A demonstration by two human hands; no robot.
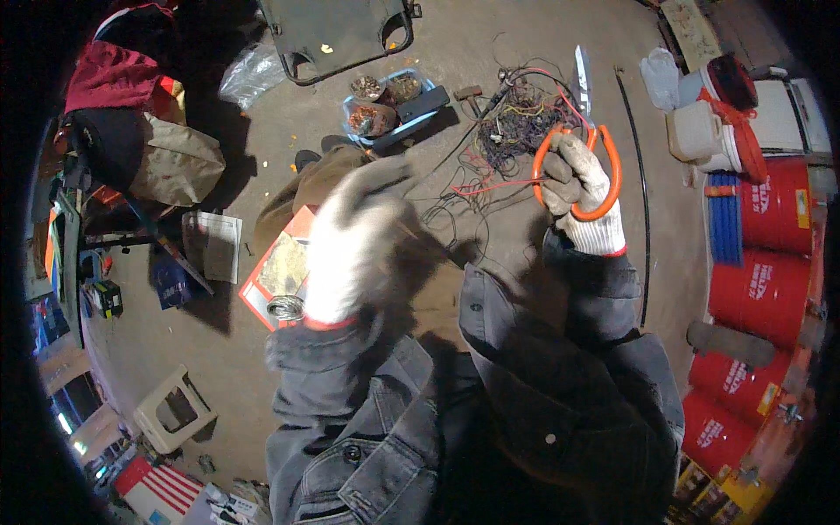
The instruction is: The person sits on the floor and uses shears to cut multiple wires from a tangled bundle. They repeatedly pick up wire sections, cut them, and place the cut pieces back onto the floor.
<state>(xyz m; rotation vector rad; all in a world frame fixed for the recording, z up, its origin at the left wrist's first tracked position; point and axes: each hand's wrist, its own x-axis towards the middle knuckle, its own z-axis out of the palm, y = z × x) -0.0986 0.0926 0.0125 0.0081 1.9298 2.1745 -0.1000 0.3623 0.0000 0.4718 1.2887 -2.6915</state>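
Observation:
My right hand [579, 175], in a white knit glove with grey fingers, is closed around the orange handles of a pair of scissors [615, 175]. Their blades point away from me. A thin red wire [497, 185] runs from the fingers of this hand toward the left; whether they grip it I cannot tell. Beyond lies a tangled heap of old wires [521, 122] on the floor. My left hand [354, 241], also gloved, is smeared by motion, so its fingers cannot be made out. Beneath it is a red-edged box [260, 293] with a coil of silvery wire [285, 307].
A blue tray [411, 129] holds tubs of small scrap, with a hammer [469, 92] to its right. Red drums [759, 297] line the right side, near a long black rod [633, 175]. On the left stand a beige stool [150, 411] and a cloth-covered chair [175, 157].

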